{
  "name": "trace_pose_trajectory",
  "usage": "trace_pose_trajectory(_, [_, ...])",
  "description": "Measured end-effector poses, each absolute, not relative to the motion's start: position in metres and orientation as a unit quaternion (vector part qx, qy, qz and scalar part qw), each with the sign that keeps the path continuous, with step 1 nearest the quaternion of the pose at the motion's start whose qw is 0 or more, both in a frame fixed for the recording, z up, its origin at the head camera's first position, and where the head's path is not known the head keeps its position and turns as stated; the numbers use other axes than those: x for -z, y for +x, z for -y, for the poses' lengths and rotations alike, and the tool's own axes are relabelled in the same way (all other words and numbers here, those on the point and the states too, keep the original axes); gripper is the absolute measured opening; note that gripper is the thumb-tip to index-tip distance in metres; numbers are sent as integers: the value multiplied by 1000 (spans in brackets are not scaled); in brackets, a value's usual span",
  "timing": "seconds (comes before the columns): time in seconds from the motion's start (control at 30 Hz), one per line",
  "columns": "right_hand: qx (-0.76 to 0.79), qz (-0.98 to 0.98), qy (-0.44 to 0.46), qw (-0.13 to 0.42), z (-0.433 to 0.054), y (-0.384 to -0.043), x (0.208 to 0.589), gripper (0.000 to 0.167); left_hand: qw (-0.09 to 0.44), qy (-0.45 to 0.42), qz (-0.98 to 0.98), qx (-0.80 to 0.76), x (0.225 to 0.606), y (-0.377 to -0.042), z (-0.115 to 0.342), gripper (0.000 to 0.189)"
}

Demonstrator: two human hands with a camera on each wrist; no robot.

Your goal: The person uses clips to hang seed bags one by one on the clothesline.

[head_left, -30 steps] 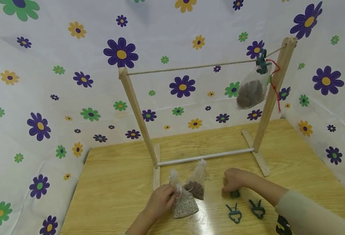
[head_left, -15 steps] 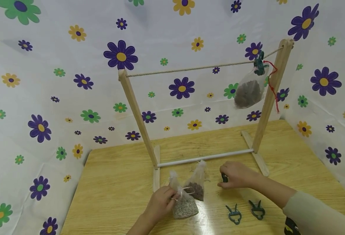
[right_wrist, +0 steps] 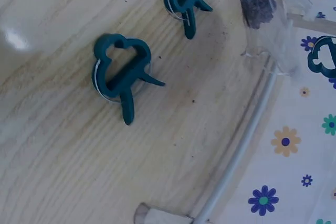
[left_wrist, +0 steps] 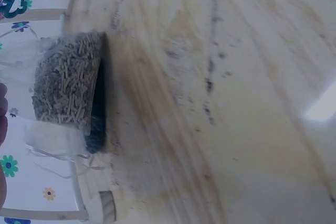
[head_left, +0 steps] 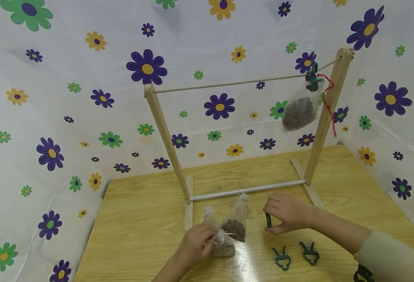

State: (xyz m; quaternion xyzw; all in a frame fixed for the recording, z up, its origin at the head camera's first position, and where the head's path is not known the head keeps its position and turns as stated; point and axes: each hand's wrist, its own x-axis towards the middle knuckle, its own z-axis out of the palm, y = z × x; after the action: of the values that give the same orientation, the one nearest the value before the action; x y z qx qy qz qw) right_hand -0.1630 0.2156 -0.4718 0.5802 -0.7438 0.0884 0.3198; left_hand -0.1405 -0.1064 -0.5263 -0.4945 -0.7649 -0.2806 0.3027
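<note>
With its fingers at the gathered neck, my left hand [head_left: 194,243] pinches a sheer drawstring pouch [head_left: 224,250]. Short pale pellets [left_wrist: 68,80] fill its lower part in the left wrist view. Beside it a second sheer pouch [head_left: 235,225] with dark brown contents lies on the table. My right hand [head_left: 286,213] holds a dark green plant clip [head_left: 268,219] between thumb and fingers, above the table; part of that clip [right_wrist: 323,59] shows at the right wrist view's edge. Two similar clips, a left one [head_left: 282,258] and a right one [head_left: 310,253], lie nearer me.
A wooden frame [head_left: 168,145] stands behind the hands, with a rope [head_left: 228,83] strung across its top and a white bar [head_left: 249,190] below. From the rope's right end hangs a filled sheer bag [head_left: 300,111], clipped in green, with a red cord [head_left: 328,103].
My right hand has lifted a clip off the table and turned it upright, moving slightly away from me. My left hand has tilted the pellet pouch, so less of its front shows.
</note>
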Motion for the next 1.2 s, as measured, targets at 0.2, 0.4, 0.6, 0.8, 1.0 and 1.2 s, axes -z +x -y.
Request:
trace_pose_trajectory(0.2, [-73, 732, 595, 325, -223, -164, 455, 37, 297, -490, 755, 319, 513, -141, 101, 27])
trace_pose_trajectory(0.4, [-42, 733, 585, 345, -232, -162, 438, 40, 279, -492, 749, 346, 490, -139, 92, 26])
trace_pose_trajectory(0.6, [-86, 714, 582, 379, -233, -166, 420, 39, 280, -508, 742, 337, 466, -139, 83, 26])
trace_pose_trajectory(0.8, [-121, 687, 593, 403, -230, -173, 404, 40, 282, -518, 735, 335, 443, -144, 75, 26])
trace_pose_trajectory(1.0, [-82, 683, 608, 397, -231, -173, 381, 38, 305, -528, 729, 311, 422, -151, 72, 27])
trace_pose_trajectory(1.2, [-53, 681, 613, 397, -233, -176, 356, 36, 321, -530, 724, 303, 401, -159, 65, 27])
